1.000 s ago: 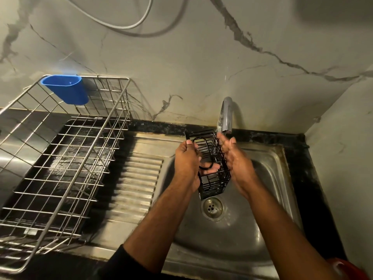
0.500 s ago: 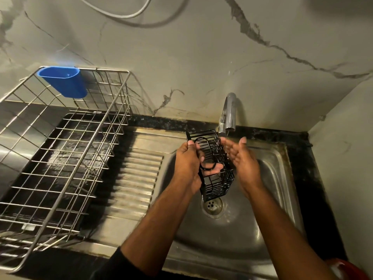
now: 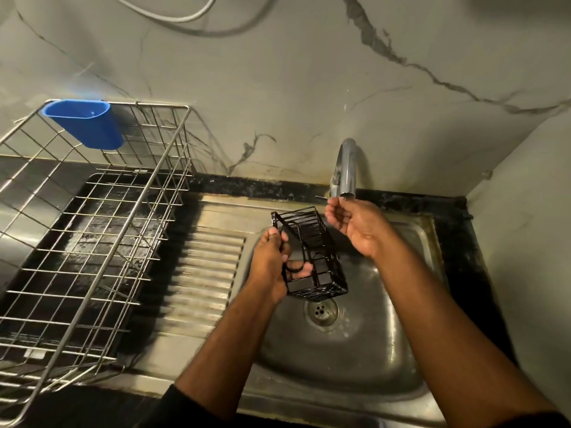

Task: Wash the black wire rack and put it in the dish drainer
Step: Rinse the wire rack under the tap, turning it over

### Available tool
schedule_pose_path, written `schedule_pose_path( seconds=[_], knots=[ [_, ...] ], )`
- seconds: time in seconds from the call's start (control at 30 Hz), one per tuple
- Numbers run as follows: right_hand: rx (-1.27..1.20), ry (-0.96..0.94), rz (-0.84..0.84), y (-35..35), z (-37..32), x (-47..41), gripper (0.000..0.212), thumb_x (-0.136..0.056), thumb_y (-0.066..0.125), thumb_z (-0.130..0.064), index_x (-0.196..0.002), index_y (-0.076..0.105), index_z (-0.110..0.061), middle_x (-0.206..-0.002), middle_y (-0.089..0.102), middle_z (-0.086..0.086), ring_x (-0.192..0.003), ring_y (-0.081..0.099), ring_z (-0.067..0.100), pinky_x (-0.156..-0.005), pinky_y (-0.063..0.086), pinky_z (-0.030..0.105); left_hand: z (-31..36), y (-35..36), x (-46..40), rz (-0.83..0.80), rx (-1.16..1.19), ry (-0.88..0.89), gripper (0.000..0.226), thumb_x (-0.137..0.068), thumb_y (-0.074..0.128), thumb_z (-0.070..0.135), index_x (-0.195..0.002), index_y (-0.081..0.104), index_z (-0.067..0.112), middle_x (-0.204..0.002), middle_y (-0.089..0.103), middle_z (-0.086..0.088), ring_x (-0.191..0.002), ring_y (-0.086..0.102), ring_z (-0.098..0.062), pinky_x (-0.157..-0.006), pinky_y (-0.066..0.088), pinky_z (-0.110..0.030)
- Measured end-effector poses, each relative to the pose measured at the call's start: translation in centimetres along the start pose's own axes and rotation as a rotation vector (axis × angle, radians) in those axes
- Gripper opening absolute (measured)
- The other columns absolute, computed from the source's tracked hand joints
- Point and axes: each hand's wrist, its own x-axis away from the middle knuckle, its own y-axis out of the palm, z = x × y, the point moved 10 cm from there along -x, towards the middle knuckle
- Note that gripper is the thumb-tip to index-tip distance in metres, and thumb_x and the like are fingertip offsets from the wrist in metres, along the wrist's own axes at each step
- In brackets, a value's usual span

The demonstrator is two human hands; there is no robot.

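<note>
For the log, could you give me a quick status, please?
Left hand grips black wire rack over sink. Right hand open at tap. Dish drainer unobstructed.

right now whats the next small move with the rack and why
Probably carry the black wire rack leftward toward the dish drainer. Only the left hand grips it, above the sink, while the right hand is off it, open, up by the tap. No stream of water is visible, and the drainer sits to the left.
</note>
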Motion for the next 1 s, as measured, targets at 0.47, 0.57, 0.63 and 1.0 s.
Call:
schedule_pose_path(
  seconds=[0.47, 0.57, 0.63, 1.0],
  knots=[
    [0.457, -0.248, 0.046, -2.2, -2.8, 2.1, 0.021, -0.102, 0.052, -0.017, -0.107, 0.068, -0.006, -0.101, 0.076, 0.009, -0.092, 0.074, 0.017, -0.084, 0.059, 0.03, -4.2, -1.1, -2.1, -0.116, 0.195, -0.043, 0.036, -0.108, 0.036, 0.044, -0.083, 0.053, 0.024, -0.044, 0.035, 0.003, -0.04, 0.049, -0.015, -0.047, 0.052, -0.025],
    [0.342, -0.208, 0.09, -3.4, -2.9, 2.1, 0.036, -0.104, 0.045, -0.032, -0.109, 0.068, -0.004, -0.101, 0.075, 0.011, -0.093, 0.074, 0.018, -0.084, 0.059, 0.029, -4.7, -1.0, -2.3, -0.151, 0.212, -0.059, 0.037, -0.107, 0.037, 0.046, -0.082, 0.054, 0.024, -0.044, 0.035, 0.003, -0.04, 0.05, -0.017, -0.044, 0.048, -0.023],
    [0.241, -0.193, 0.1, -4.1, -3.0, 2.1, 0.041, -0.104, 0.042, -0.037, -0.109, 0.067, -0.004, -0.101, 0.076, 0.012, -0.094, 0.074, 0.021, -0.083, 0.059, 0.032, -5.2, -1.0, -2.4, -0.172, 0.23, -0.077, 0.037, -0.106, 0.038, 0.046, -0.082, 0.054, 0.024, -0.044, 0.033, 0.002, -0.038, 0.049, -0.016, -0.04, 0.043, -0.021],
    [0.254, -0.276, 0.133, -1.8, -2.7, 2.4, 0.034, -0.105, 0.041, -0.034, -0.105, 0.065, -0.01, -0.104, 0.074, 0.013, -0.098, 0.073, 0.024, -0.088, 0.058, 0.035, -5.2, 0.1, -2.8, -0.22, 0.296, -0.098, 0.038, -0.106, 0.038, 0.046, -0.082, 0.056, 0.024, -0.042, 0.033, 0.002, -0.036, 0.048, -0.017, -0.032, 0.039, -0.023]
  ],
)
